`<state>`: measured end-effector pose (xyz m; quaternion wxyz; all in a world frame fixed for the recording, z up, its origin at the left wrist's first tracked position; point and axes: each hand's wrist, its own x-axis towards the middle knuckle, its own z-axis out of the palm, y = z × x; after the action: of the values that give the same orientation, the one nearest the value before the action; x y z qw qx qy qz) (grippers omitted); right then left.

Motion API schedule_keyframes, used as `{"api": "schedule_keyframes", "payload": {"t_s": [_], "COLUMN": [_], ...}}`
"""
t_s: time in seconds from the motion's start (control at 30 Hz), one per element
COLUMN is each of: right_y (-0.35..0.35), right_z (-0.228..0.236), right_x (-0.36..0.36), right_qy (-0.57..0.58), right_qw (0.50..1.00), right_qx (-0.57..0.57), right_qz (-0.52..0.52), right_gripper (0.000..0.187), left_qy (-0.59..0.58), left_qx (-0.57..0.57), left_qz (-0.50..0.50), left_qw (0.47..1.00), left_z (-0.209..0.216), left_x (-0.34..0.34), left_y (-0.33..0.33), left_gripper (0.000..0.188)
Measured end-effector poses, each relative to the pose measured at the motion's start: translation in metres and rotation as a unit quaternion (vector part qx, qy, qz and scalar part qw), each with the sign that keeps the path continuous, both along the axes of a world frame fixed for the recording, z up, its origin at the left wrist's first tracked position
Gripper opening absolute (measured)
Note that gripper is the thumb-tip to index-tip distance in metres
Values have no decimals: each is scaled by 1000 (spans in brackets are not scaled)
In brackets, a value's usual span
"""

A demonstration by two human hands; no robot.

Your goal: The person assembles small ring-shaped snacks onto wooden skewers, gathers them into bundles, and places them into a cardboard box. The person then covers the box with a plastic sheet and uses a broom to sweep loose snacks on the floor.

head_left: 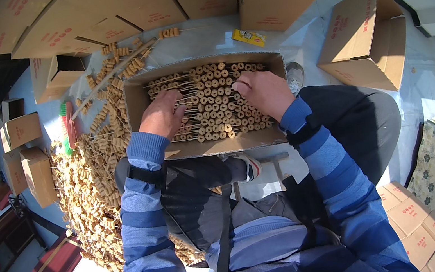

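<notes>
Between my legs stands an open cardboard box [218, 146], packed with rows of skewers [215, 99]. They carry tan, ring-shaped food pieces on thin sticks, with many round ends facing up in the middle. My left hand [160, 116] reaches over the box's left side, its fingers curled around stick ends there. At the right side, my right hand [268, 92] is bent with thumb and fingertips pinched at the skewers near the upper right of the pack. My palms hide the skewers beneath them.
A large heap of loose skewers [87, 196] covers the floor at my left, with a green-and-red brush [68, 128] beside it. Open cartons [364, 36] stand to the right and at the back [276, 4]. A yellow packet [248, 37] lies behind the box; stacked cartons [413, 219] sit lower right.
</notes>
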<state>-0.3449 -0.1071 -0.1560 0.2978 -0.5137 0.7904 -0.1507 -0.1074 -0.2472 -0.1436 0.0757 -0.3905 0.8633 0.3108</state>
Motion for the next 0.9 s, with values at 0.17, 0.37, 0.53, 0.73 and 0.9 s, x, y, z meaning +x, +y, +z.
{"api": "schedule_keyframes", "payload": {"t_s": [0.17, 0.37, 0.53, 0.73, 0.9], "right_y": [40, 90, 109, 102, 95], "right_z": [41, -11, -29, -18, -12], "right_x": [-72, -60, -54, -58, -54], "right_qy": [-31, -457, -504, -522, -472], "right_qw": [968, 824, 809, 809, 837], "right_qx": [-169, 118, 64, -11, -17], "right_qz": [-184, -313, -296, -271, -275], "right_gripper": [44, 69, 48, 22, 21], "left_qy": [110, 27, -38, -53, -75], "left_qx": [-221, 172, 78, -132, -139], "left_qz": [167, 339, 225, 42, 63], "left_qw": [955, 924, 970, 989, 985], "left_z": [26, -31, -66, -86, -96], "left_x": [77, 128, 135, 143, 142], "left_y": [-8, -13, -19, -2, 14], "left_gripper": [65, 86, 48, 32, 32]}}
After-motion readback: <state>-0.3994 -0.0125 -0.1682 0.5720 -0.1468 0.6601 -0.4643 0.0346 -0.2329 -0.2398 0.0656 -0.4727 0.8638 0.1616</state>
